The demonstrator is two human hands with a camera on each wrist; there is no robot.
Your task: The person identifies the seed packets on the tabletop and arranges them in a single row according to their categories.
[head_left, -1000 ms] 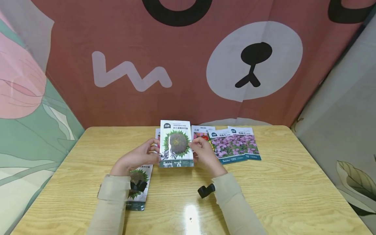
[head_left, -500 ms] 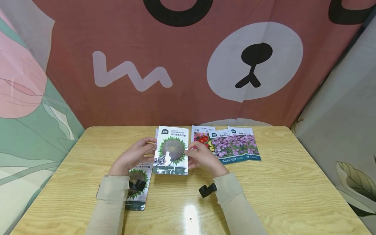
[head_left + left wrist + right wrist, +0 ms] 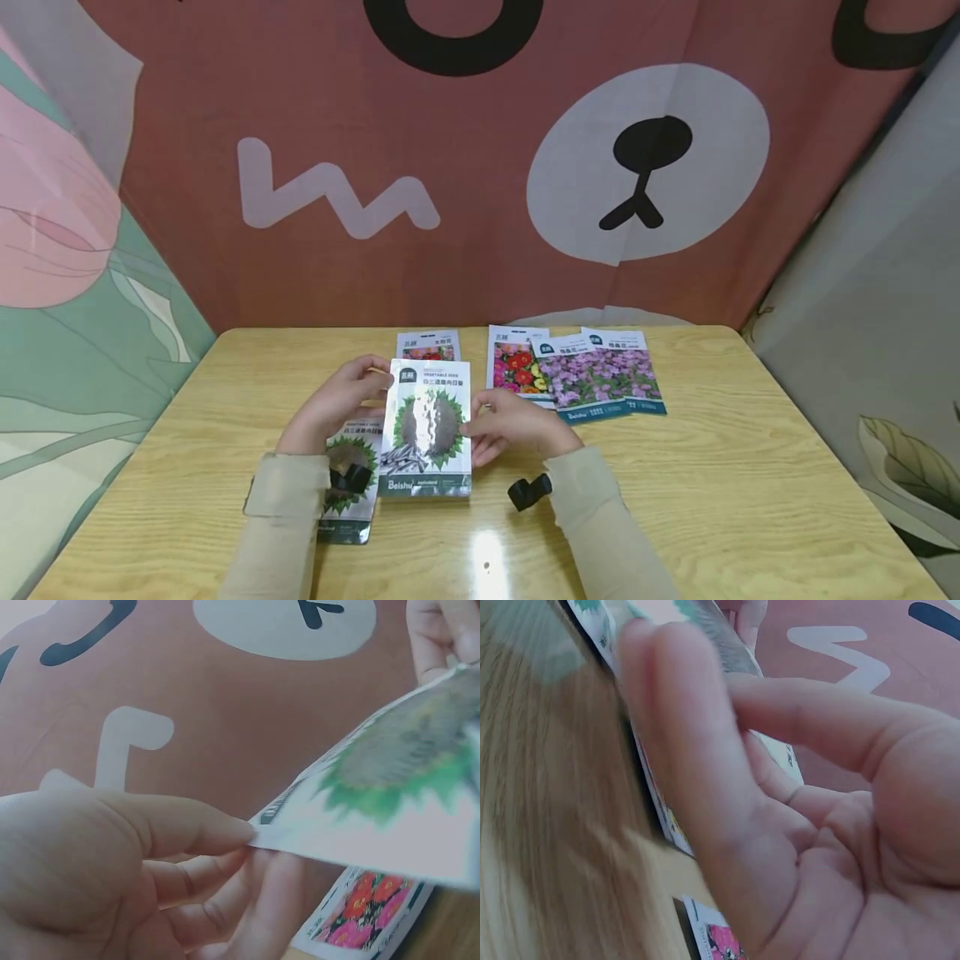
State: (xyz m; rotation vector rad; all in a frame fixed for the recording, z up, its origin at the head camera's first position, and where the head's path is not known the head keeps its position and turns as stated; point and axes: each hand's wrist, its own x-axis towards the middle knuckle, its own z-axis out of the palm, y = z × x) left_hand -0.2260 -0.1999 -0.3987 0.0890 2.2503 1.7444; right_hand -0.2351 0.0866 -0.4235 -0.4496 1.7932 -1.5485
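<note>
Both hands hold a seed packet (image 3: 427,429) printed with a green-edged sunflower head, its face tilted up and shining. My left hand (image 3: 337,404) pinches its upper left corner between thumb and fingers, plain in the left wrist view at the packet's corner (image 3: 300,832). At the right edge, my right hand (image 3: 517,421) grips it with the thumb on the front face and fingers behind. A matching sunflower seed packet (image 3: 348,532) lies on the table, partly under the left wrist and the held packet. Behind the held packet lies a seed packet with red flowers (image 3: 427,343), its lower part hidden.
Right of centre, another seed packet with red and yellow flowers (image 3: 517,362) lies on the wooden table (image 3: 712,483). Two purple-flower seed packets (image 3: 581,379) overlap beside it. A brown-red cloth with a bear print (image 3: 480,275) hangs at the table's far edge.
The held sunflower packet has come down toward the person and slightly left, now overlapping the matching packet. The red-flower packet behind it has become more visible. Both hands keep their hold.
</note>
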